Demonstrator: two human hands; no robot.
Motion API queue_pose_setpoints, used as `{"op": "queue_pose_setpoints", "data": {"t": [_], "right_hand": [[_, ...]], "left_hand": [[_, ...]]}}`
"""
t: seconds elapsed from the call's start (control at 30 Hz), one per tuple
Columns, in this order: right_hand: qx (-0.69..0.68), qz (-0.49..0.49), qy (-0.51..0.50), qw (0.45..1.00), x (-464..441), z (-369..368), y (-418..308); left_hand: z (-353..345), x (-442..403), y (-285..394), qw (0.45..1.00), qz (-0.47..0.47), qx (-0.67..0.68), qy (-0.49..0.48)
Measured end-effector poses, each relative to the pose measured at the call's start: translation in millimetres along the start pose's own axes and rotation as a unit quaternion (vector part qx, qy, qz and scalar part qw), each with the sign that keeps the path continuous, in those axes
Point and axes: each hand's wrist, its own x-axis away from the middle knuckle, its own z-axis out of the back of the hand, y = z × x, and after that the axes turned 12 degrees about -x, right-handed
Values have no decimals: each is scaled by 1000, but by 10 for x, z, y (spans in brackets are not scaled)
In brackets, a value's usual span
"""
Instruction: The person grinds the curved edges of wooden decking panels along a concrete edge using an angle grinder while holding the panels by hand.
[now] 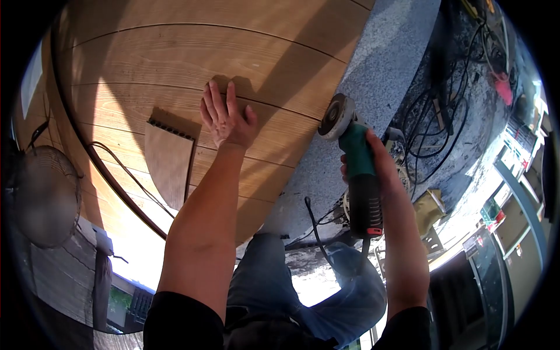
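My left hand (226,118) lies palm down with spread fingers on the wood-grain decking (262,64). Close to its left is a cut piece of hollow-core board (169,157), its row of holes facing away from me. My right hand (379,157) is wrapped round the body of a green and black angle grinder (357,157). The grinder's round disc head (336,118) is over the decking's edge, beside a grey speckled stone strip (385,52). Whether the disc touches the boards, I cannot tell. A power cord runs from the grinder's rear end.
Tangled black cables (431,128) lie on the dusty ground to the right, near a pink object (503,88). A round mesh-covered fan-like object (48,195) stands at left. A thin cable (125,169) crosses the decking. My jeans-clad legs (262,274) are at the bottom.
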Motion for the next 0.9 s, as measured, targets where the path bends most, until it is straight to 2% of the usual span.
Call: {"op": "queue_pose_setpoints", "data": {"t": [0.53,0.9], "right_hand": [[9,-61,13,998,25,134,379],[-5,-6,5,1000,3,-26,-39]], "left_hand": [[-38,4,-6,1000,2,3,0],[-14,-3,4,1000,0,12,13]]}}
